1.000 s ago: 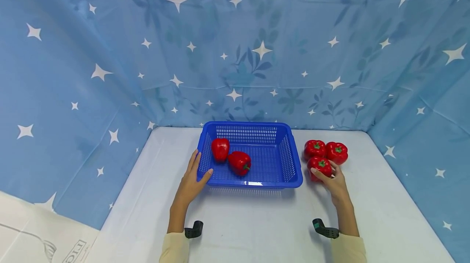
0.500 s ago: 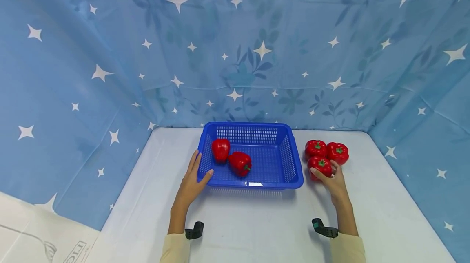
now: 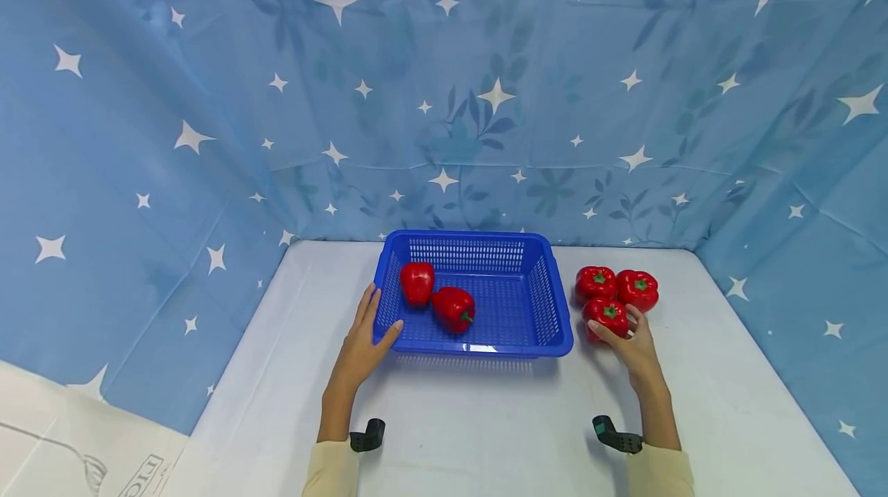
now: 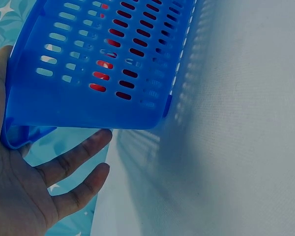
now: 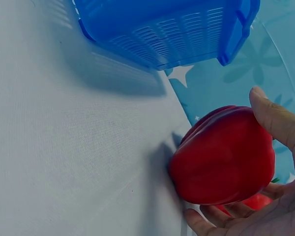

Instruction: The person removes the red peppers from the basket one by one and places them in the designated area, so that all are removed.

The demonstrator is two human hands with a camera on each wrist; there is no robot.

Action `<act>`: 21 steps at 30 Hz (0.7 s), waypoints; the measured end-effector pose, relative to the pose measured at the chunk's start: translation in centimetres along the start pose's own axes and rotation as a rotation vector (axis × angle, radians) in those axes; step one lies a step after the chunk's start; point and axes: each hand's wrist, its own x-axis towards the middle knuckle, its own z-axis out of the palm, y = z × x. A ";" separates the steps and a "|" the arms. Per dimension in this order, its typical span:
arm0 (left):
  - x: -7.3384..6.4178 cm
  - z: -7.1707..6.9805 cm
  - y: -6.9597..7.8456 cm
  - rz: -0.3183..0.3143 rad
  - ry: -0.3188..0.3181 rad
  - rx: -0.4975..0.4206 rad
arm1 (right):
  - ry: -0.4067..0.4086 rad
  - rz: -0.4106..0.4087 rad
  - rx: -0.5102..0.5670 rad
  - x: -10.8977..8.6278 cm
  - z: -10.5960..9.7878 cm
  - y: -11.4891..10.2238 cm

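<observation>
My left hand [image 3: 362, 347] rests on the front left corner of a blue plastic basket [image 3: 468, 347], fingers fairly straight and thumb on the rim. From the left wrist view, two fingers [image 4: 81, 196] stretch out past the basket's perforated wall. Two red bell peppers lie inside: one [image 3: 417, 283] near the left wall, another [image 3: 454, 309] in front of it, tipped on its side. On the right, my right hand [image 3: 637, 350] grips the nearest bell pepper [image 5: 223, 157] between thumb and fingers. Its stem faces up, and its base appears at the table surface.
Two more red bell peppers, one at the back left [image 3: 594, 283] and one at the right [image 3: 637, 289], stand close behind the gripped one. A white table [image 3: 479, 428] carries everything. Behind and at the sides hangs a blue star-patterned curtain [image 3: 444, 135].
My right hand and the gripped bell pepper have shifted very slightly right and toward me. My left hand and the basket look the same.
</observation>
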 end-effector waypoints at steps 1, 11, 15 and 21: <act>0.0 0.0 0.0 0.000 0.000 0.001 | 0.005 0.000 -0.003 0.1 0.0 0.1; 0.0 0.0 0.0 -0.005 -0.001 0.001 | 0.014 0.029 0.001 0.4 0.0 0.5; 0.0 0.0 0.0 -0.001 -0.001 -0.002 | 0.016 0.030 -0.006 0.6 0.1 0.6; 0.0 -0.1 0.0 0.003 -0.002 0.004 | 0.014 0.034 0.000 0.4 0.0 0.6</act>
